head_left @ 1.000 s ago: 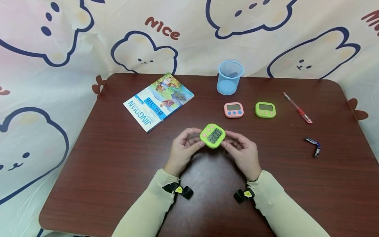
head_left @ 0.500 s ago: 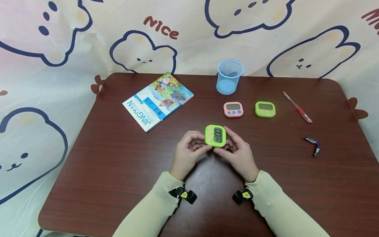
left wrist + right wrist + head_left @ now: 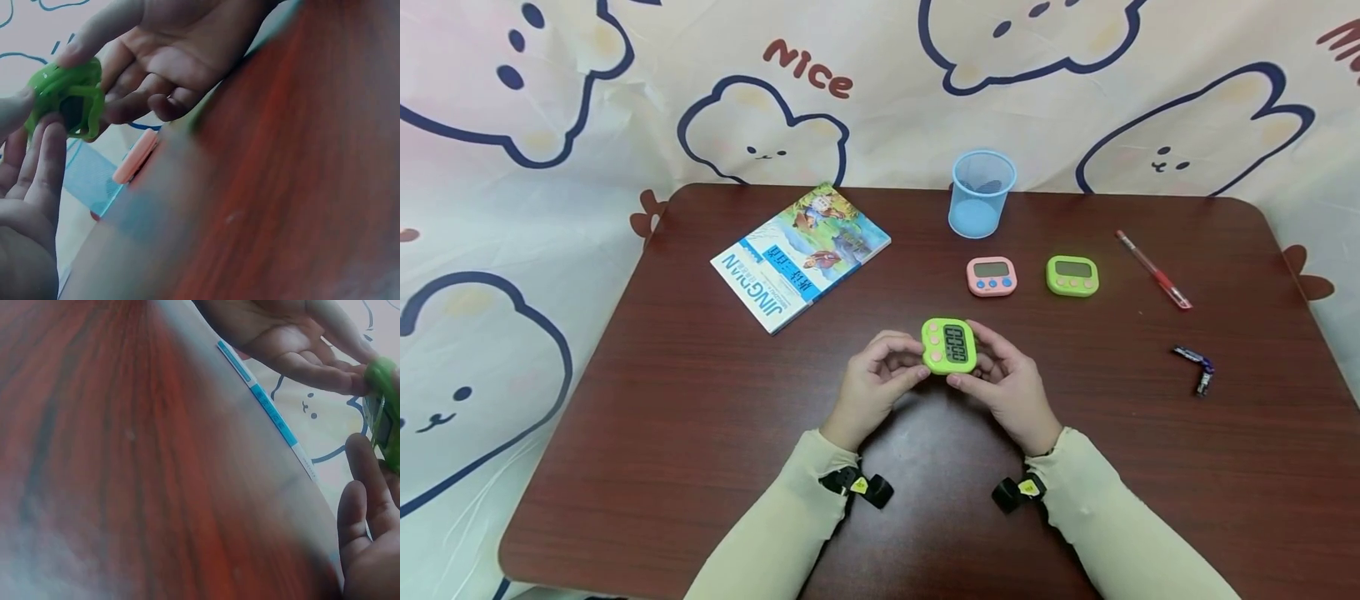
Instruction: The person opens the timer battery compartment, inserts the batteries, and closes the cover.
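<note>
A green digital timer (image 3: 949, 346) with pink buttons is held up over the table in both hands, its screen showing dark digits and tilted sideways. My left hand (image 3: 876, 385) pinches its left edge between thumb and fingers. At the right edge, my right hand (image 3: 1009, 385) grips it, thumb at the lower corner and index finger along the upper side. In the left wrist view, the timer's back (image 3: 65, 100) shows a dark square part and a green frame-like piece. The right wrist view catches only part of the timer (image 3: 382, 412) at its border.
On the brown table (image 3: 700, 467) lie a pink timer (image 3: 992, 277), another green timer (image 3: 1072, 277), a red pen (image 3: 1153, 271) and small dark batteries (image 3: 1193, 370). A blue mesh cup (image 3: 981, 196) stands at the back. A book (image 3: 801, 258) lies back left.
The held timer has turned from a diagonal tilt to nearly square with the view and shifted slightly right. My right hand's grip has moved along its edge, thumb now lower.
</note>
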Demonstrator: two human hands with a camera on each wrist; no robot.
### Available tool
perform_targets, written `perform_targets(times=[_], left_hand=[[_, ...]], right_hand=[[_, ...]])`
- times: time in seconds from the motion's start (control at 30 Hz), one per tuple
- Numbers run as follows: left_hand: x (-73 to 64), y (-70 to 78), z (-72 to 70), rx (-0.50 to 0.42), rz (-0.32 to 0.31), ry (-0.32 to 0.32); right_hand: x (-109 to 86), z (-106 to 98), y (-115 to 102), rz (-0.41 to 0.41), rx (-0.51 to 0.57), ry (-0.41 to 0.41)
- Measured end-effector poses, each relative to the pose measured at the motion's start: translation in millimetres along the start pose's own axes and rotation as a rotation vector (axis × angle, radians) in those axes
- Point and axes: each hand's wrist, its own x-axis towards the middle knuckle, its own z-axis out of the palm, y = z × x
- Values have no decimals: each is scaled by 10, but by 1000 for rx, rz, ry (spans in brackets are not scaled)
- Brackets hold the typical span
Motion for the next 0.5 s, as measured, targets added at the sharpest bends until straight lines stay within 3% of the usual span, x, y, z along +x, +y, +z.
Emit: perform_targets(times=[0.23,0.37,0.5], left_hand=[[31,38,-100,-4,-114,-75],[44,11,-189,11,-173,-183],[46,-21,-248,-29,-216,-282]], right_hand=[[15,-56,-23,48,43,-87],[19,-88,-33,62,13,-178],[21,-108,-27,51,-40,-234]])
